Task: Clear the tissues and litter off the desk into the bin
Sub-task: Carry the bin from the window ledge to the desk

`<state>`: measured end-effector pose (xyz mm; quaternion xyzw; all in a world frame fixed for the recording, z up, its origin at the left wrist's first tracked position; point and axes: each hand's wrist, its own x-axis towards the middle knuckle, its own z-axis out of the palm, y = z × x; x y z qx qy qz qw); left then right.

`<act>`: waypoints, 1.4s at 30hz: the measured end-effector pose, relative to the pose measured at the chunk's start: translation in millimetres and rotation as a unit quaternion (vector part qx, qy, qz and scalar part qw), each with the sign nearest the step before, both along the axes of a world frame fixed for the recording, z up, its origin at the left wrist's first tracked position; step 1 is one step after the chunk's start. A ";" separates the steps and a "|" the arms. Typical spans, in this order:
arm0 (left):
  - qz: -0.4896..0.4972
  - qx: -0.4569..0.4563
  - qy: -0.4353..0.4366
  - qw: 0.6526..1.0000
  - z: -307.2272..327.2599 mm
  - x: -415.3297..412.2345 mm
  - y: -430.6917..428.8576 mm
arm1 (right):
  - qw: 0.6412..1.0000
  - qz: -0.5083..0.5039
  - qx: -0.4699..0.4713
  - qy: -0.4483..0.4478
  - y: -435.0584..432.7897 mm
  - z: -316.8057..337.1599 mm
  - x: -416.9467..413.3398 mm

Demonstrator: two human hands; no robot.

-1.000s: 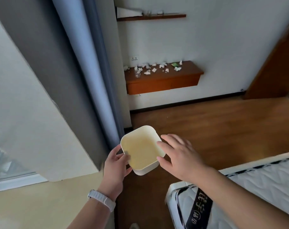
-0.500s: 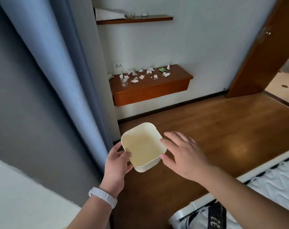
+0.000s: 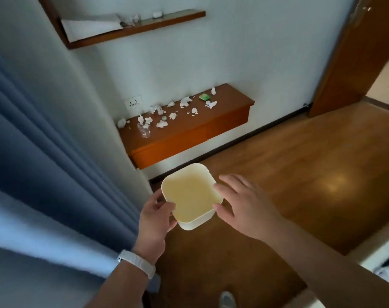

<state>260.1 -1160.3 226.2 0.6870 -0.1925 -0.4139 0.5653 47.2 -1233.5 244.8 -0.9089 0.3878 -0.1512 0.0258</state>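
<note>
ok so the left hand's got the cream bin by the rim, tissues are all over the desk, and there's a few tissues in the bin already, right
Not quite: in the head view the bin is empty, only its bare cream inside showing. The rest holds: the left hand grips its rim and the tissues lie scattered on the desk.

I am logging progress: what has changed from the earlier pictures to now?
The person has walked toward the desk: it and the tissues look nearer, and the window has left the view. Nothing was taken or let go. Unchanged: the left hand grips the empty bin at its near corner, the right hand touches its right rim, the tissues lie on the desk.
</note>
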 end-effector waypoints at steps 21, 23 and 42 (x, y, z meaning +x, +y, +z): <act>-0.130 -0.006 0.023 0.991 -4.7 -21.0 -270.8 | 0.990 -0.134 0.040 0.017 -216.1 -10.1 -36.2; -0.133 0.001 0.033 0.991 -9.3 -13.6 -302.7 | 0.989 -0.141 0.045 0.028 -242.0 -7.2 -28.2; -0.165 -0.004 0.121 0.979 -18.1 66.2 -570.3 | 0.979 -0.188 0.051 0.055 -473.6 22.9 55.4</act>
